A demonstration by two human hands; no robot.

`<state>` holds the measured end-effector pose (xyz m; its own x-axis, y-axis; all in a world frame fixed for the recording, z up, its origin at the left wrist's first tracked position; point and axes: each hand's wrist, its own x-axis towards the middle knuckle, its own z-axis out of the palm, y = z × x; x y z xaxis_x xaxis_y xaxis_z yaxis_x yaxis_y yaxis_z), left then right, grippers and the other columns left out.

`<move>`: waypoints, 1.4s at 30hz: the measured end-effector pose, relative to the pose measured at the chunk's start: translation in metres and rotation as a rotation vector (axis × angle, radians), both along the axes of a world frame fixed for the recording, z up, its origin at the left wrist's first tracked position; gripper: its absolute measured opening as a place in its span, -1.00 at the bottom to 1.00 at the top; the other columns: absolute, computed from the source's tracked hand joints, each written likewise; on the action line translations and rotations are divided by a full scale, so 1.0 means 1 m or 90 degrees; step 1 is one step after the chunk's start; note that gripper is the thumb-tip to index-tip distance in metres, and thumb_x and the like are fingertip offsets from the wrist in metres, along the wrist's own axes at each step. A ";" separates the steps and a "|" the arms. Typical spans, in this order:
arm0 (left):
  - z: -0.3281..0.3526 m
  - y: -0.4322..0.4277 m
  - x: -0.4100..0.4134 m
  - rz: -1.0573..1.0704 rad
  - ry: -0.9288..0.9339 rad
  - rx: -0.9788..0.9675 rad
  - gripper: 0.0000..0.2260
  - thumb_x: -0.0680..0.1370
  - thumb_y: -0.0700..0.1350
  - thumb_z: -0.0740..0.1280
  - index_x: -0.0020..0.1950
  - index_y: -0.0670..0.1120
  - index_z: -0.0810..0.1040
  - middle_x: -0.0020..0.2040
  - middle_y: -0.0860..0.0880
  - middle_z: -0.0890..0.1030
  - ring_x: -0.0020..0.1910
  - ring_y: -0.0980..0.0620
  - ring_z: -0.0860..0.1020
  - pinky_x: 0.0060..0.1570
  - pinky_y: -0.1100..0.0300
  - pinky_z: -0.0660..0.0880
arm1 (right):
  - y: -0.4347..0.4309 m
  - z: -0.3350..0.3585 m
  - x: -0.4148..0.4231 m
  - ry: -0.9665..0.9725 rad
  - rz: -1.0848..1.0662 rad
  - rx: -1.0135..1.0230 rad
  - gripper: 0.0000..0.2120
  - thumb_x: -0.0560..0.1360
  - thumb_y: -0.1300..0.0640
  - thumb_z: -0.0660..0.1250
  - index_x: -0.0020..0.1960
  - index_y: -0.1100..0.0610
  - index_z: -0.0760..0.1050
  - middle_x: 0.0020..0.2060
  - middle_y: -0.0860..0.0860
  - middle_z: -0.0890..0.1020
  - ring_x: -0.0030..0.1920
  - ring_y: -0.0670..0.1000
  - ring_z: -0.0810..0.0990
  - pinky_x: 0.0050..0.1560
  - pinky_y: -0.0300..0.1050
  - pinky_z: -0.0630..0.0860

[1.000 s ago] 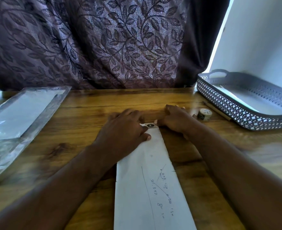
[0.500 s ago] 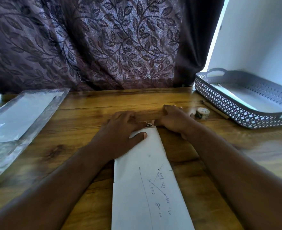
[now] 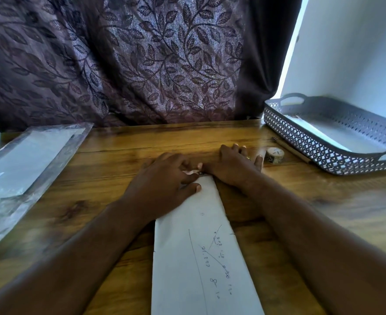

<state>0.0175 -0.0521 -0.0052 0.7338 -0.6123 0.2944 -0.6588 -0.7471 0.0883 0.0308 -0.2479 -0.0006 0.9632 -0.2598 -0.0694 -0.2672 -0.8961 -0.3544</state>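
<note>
Fingers [image 3: 178,160] of your left hand [image 3: 160,185] lie lightly bent over the far end of the folded paper, thumb flat on the sheet, pressing rather than gripping. The fingers [image 3: 237,148] of your right hand [image 3: 230,167] are splayed on the wood, with the thumb laid against the paper's tip; neither hand is wrapped around anything.

The wooden table [image 3: 119,160] carries the scene. The long folded paper [image 3: 198,258], pencilled with lines and figures, runs from the near edge up the middle to where your hands meet, and it has not shifted in the last second. The grey lattice tray [image 3: 301,137] sits at far right, well apart from the work.

What has changed is small. Your left fingers have closed in on your right thumb, and your right little finger now reaches out towards the patterned tape roll [image 3: 274,155] just beside it. The dark-printed scrap [image 3: 193,172] at the paper's tip, plainly visible a second ago, is now almost covered; only a pale sliver shows.

That suggests the piece is being rubbed down to fasten the fold. Which fingertip bears on it is too small to tell.
</note>
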 end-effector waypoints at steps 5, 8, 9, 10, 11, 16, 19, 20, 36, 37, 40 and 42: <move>0.001 0.000 0.002 0.015 0.019 -0.021 -0.68 0.59 0.24 0.22 0.18 0.15 0.65 0.25 0.15 0.47 0.26 0.08 0.39 0.22 0.01 0.30 | -0.008 0.007 -0.007 0.026 0.057 0.039 0.00 0.39 -0.43 0.36 0.61 0.02 0.04 0.64 0.14 -0.01 0.62 0.21 -0.16 0.50 0.46 -0.21; 0.002 0.000 0.002 0.021 0.016 0.000 -0.68 0.59 0.25 0.22 0.21 0.16 0.64 0.27 0.16 0.47 0.27 0.09 0.39 0.20 0.02 0.29 | -0.010 0.010 -0.008 0.035 0.064 0.058 0.07 0.37 -0.40 0.41 0.64 -0.02 -0.06 0.64 0.12 -0.06 0.62 0.19 -0.19 0.51 0.43 -0.22; 0.003 0.000 0.002 0.021 0.018 0.004 -0.67 0.59 0.25 0.22 0.22 0.17 0.63 0.28 0.16 0.46 0.27 0.09 0.39 0.19 0.03 0.29 | -0.010 0.010 -0.007 0.039 0.065 0.064 0.07 0.37 -0.39 0.42 0.64 -0.03 -0.07 0.64 0.12 -0.06 0.62 0.19 -0.19 0.52 0.42 -0.20; 0.003 0.000 0.002 0.019 0.022 0.005 -0.67 0.59 0.25 0.22 0.24 0.18 0.62 0.29 0.17 0.46 0.28 0.10 0.38 0.19 0.03 0.30 | -0.011 0.011 -0.006 0.041 0.064 0.077 0.08 0.37 -0.36 0.44 0.64 -0.04 -0.07 0.64 0.11 -0.05 0.62 0.19 -0.16 0.53 0.41 -0.16; 0.004 0.001 0.002 0.019 0.028 0.006 -0.67 0.59 0.25 0.22 0.25 0.19 0.61 0.30 0.17 0.46 0.28 0.10 0.37 0.19 0.03 0.30 | -0.013 0.012 -0.005 0.043 0.061 0.094 0.08 0.36 -0.33 0.47 0.64 -0.05 -0.07 0.64 0.10 -0.03 0.62 0.20 -0.13 0.54 0.40 -0.09; 0.007 0.001 0.001 0.020 0.011 0.040 -0.63 0.59 0.28 0.18 0.30 0.21 0.57 0.34 0.20 0.45 0.31 0.12 0.34 0.18 0.04 0.30 | -0.018 0.013 -0.004 0.054 0.049 0.138 0.01 0.42 -0.18 0.51 0.64 -0.05 -0.04 0.63 0.10 0.06 0.61 0.20 0.02 0.54 0.34 0.06; 0.008 -0.001 -0.001 0.013 -0.012 0.060 -0.63 0.61 0.27 0.17 0.33 0.20 0.55 0.35 0.22 0.44 0.33 0.14 0.33 0.18 0.07 0.27 | -0.014 0.016 -0.007 0.054 0.050 0.138 -0.14 0.50 -0.10 0.44 0.63 -0.02 0.02 0.62 0.12 0.07 0.60 0.20 0.04 0.54 0.33 0.04; 0.007 -0.001 -0.001 0.010 -0.016 0.058 -0.63 0.60 0.27 0.17 0.33 0.20 0.54 0.35 0.23 0.45 0.34 0.15 0.34 0.20 0.07 0.28 | -0.013 0.017 -0.008 0.052 0.049 0.142 -0.17 0.52 -0.08 0.42 0.63 -0.02 0.04 0.61 0.12 0.08 0.60 0.20 0.04 0.54 0.34 0.04; 0.004 0.019 0.002 0.241 0.066 -0.054 -0.66 0.54 0.35 0.19 0.08 0.15 0.53 0.07 0.10 0.50 0.16 0.03 0.46 0.22 -0.08 0.39 | -0.004 0.013 -0.077 0.001 0.195 0.044 -0.01 0.40 -0.32 0.45 0.63 -0.06 0.02 0.62 0.02 0.14 0.58 0.13 0.14 0.57 0.18 0.13; 0.004 0.018 0.001 0.238 0.091 -0.078 -0.71 0.52 0.33 0.26 0.04 0.15 0.49 0.04 0.10 0.49 0.11 0.04 0.46 0.16 -0.04 0.43 | -0.003 0.013 -0.079 -0.005 0.188 0.030 -0.02 0.40 -0.33 0.44 0.63 -0.05 0.02 0.62 0.03 0.12 0.59 0.13 0.13 0.57 0.16 0.11; 0.005 0.017 0.003 0.216 0.167 -0.206 -0.80 0.54 0.17 0.37 -0.06 0.08 0.48 -0.05 0.07 0.55 -0.11 0.10 0.49 -0.19 0.14 0.41 | -0.001 0.011 -0.079 -0.038 0.159 0.053 -0.08 0.41 -0.32 0.45 0.60 -0.04 0.12 0.58 0.02 0.23 0.54 0.12 0.23 0.54 0.14 0.19; 0.008 0.017 0.009 0.217 0.211 -0.298 -0.82 0.57 0.10 0.37 -0.04 0.01 0.51 -0.07 0.04 0.58 -0.17 0.11 0.49 -0.30 0.19 0.36 | -0.002 0.011 -0.077 -0.047 0.165 0.069 -0.21 0.42 -0.30 0.44 0.54 -0.04 0.28 0.47 0.00 0.41 0.46 0.10 0.38 0.45 0.14 0.34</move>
